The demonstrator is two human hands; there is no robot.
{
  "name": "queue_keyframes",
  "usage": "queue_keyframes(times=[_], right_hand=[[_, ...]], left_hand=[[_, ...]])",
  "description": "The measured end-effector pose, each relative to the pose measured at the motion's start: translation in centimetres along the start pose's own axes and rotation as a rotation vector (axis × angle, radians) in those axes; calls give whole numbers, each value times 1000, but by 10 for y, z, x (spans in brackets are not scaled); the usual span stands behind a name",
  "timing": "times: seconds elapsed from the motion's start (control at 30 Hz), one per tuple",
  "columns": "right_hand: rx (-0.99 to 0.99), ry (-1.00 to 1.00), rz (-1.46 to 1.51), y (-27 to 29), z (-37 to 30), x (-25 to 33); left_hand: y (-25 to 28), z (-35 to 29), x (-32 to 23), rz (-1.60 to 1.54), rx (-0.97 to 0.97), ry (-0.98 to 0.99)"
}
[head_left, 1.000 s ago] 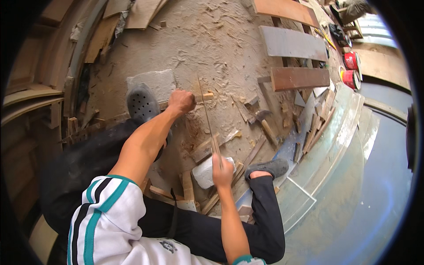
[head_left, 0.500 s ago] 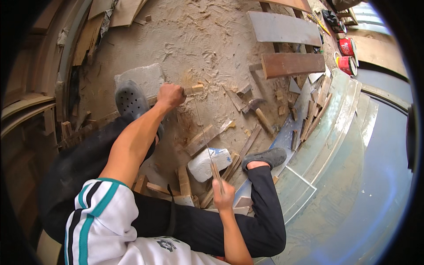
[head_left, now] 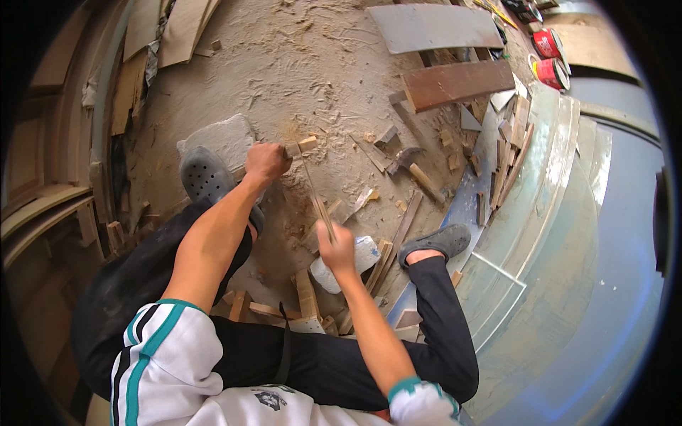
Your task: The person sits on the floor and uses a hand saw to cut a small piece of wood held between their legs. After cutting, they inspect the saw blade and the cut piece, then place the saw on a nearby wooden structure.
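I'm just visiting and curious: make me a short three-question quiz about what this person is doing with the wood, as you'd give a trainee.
1. True or false: the left hand grips a small wood block on the sawdust-covered floor.
2. Multiple choice: what does the right hand hold? A) a paint can B) a thin saw blade that runs up to the block C) a grey clog
3. Fill in: the hatchet lies untouched on the ground, to the person's ____ of the block.

Key
1. True.
2. B. The red paint cans stand far off at the top right, and the grey clog is on the foot by the left hand.
3. right.
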State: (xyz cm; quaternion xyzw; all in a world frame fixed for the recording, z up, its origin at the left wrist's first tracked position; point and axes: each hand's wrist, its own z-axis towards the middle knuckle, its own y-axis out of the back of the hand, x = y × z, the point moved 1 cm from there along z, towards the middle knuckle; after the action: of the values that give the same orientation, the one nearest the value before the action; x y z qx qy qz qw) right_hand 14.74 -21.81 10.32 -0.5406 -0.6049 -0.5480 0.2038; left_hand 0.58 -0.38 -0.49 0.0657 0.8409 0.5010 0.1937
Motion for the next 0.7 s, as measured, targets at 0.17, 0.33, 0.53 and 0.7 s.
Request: queue_keyframes(times=[0.17, 0.33, 0.53, 0.7], right_hand=[[5, -54, 70, 51, -63, 22], [79, -116, 109, 34, -25, 10], [27, -148, 95, 12, -20, 14], [-12, -28, 80, 30, -42, 12]], left_hand=[[7, -3, 2, 35, 67, 58], [-2, -5, 8, 94, -33, -16], [-1, 0, 5, 62, -4, -8], [0, -6, 4, 45, -1, 12]])
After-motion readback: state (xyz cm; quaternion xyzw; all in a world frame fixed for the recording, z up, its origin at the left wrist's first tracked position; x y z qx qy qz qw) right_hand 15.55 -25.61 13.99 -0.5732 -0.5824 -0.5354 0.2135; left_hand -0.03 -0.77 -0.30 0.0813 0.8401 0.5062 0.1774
